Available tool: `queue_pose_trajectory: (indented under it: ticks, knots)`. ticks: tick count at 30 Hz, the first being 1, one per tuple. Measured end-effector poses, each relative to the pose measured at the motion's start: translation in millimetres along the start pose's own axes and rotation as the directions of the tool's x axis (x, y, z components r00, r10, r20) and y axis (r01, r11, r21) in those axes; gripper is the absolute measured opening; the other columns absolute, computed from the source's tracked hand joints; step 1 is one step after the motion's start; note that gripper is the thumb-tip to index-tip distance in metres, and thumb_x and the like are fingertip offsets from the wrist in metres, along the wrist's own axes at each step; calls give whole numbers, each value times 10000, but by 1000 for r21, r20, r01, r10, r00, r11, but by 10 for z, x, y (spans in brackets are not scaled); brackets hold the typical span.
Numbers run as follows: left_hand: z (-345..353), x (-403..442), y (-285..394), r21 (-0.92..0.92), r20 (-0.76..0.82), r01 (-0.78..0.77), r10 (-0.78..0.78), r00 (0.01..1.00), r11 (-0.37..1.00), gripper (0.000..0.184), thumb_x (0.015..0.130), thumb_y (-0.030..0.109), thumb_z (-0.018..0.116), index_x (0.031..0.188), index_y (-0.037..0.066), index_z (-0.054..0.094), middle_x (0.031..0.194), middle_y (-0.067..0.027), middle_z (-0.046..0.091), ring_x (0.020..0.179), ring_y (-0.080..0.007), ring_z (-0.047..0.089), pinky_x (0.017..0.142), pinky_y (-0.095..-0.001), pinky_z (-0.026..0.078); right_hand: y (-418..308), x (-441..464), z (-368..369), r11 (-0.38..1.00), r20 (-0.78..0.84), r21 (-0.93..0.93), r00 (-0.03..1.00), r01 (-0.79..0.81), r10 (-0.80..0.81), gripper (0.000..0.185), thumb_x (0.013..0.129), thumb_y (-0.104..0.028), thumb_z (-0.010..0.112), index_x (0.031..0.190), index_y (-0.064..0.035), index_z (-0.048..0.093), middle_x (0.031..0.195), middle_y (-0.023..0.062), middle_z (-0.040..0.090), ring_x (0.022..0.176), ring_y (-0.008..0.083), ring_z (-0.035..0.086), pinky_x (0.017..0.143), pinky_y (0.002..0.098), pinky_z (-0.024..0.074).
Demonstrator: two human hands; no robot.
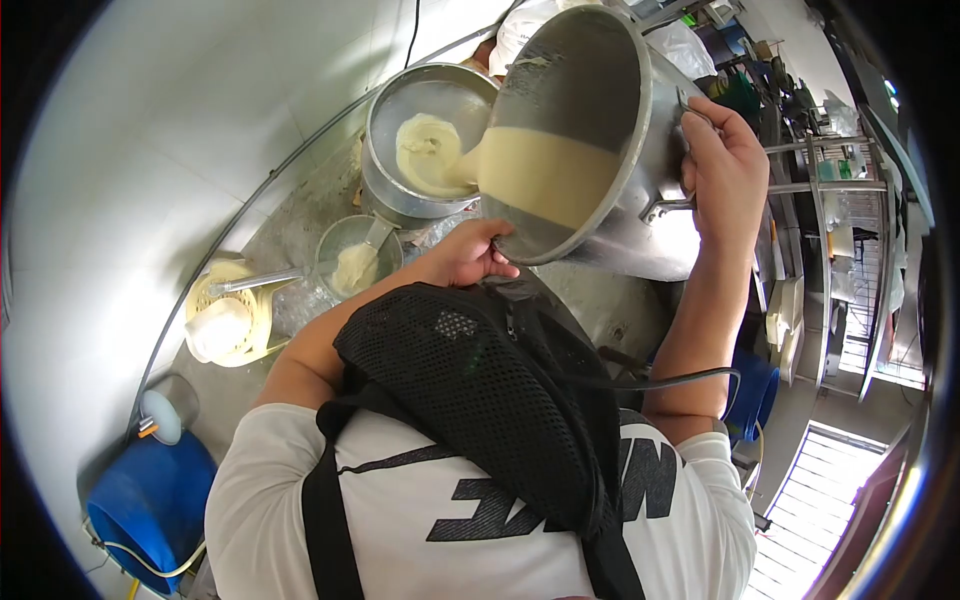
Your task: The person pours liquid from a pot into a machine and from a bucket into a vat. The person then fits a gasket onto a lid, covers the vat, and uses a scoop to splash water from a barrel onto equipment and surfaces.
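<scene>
A large metal pot (640,235) is tipped on its side, and pale cream liquid (550,175) runs over its rim into a round metal container (415,205) at the upper centre. More of the liquid lies in a swirl inside that container. My right hand (722,160) is wrapped round the pot's side handle. At the lower rim, my left hand (478,252) supports the pot with its fingers closed against the edge. A clear scoop-like vessel (358,262) with cream residue stands below the container, near my left forearm.
A yellow basket (235,310) with a white item stands left on the floor. Blue barrels (150,495) are at the lower left and right. A dark hose (270,175) runs along the white wall. Metal shelves (830,187) line the right. Part of another person shows behind the pot.
</scene>
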State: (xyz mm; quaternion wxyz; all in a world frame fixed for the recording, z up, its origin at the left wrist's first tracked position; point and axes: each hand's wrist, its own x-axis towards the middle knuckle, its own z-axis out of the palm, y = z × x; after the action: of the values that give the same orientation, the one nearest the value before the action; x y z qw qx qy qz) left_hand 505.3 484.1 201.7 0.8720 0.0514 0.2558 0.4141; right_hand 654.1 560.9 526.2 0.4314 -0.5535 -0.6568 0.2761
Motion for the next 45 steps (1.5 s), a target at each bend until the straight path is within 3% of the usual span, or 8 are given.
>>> queue_pose_trajectory:
  ticks: [12,18,20,27,35,42,44,45]
  knots:
    - [49,-27,53,8,34,27,-27,999,1000,261,1025,170,572,1198,-25,584,962,-119,684,691,-198,645,699,-437,641,-70,-7,69,999,-6,-30,999,31,-31,269,886,-141,690,1087,34,722,628,-21,585,478,35,476,454,228,337]
    - [82,-38,62,9,16,30,-30,999,1000,244,1019,164,582,1173,-24,597,933,-107,674,665,-187,626,695,-437,640,-82,-6,89,999,-4,-22,999,39,-39,267,882,-132,690,1083,41,723,631,-21,585,482,32,475,457,227,341]
    - [95,-36,59,47,-3,31,-31,1000,998,244,1008,211,598,1155,16,606,834,-51,653,631,-141,598,700,-436,642,-83,-3,90,999,-4,-28,999,39,-39,268,881,-130,690,1084,42,723,634,-21,586,484,31,477,457,228,342]
    - [21,13,15,37,26,40,-41,999,999,235,1014,207,583,1153,20,606,833,-49,650,627,-141,594,701,-434,643,-88,-1,101,997,2,-52,999,50,-50,268,883,-136,695,1080,42,725,642,-15,595,495,37,497,465,227,359]
    - [-58,78,-10,59,82,55,-60,995,997,360,1030,218,548,1324,13,537,1116,-134,717,888,-243,738,720,-432,652,-94,-2,130,997,13,-50,998,66,-65,265,887,-143,704,1079,38,725,642,-4,602,496,47,512,470,231,373]
    - [-87,115,-42,41,124,71,-76,989,997,344,1033,216,542,1317,22,547,1078,-124,725,846,-231,738,655,-393,645,-133,-22,163,992,36,-106,997,75,-71,275,887,-155,696,1090,27,727,635,1,606,509,51,522,485,240,390]
    - [-5,52,-11,12,84,67,-68,994,998,322,1008,178,585,1264,-15,557,1003,-121,694,679,-200,647,665,-397,626,-145,-13,199,990,40,-120,997,68,-63,278,886,-158,695,1093,25,728,635,3,607,511,53,524,489,242,394]
    - [0,51,-12,12,84,68,-68,994,998,322,1008,178,585,1264,-15,557,1003,-121,694,679,-200,647,665,-397,626,-153,-9,213,989,45,-127,997,68,-63,281,886,-161,694,1095,25,728,642,4,612,516,55,527,494,243,399]
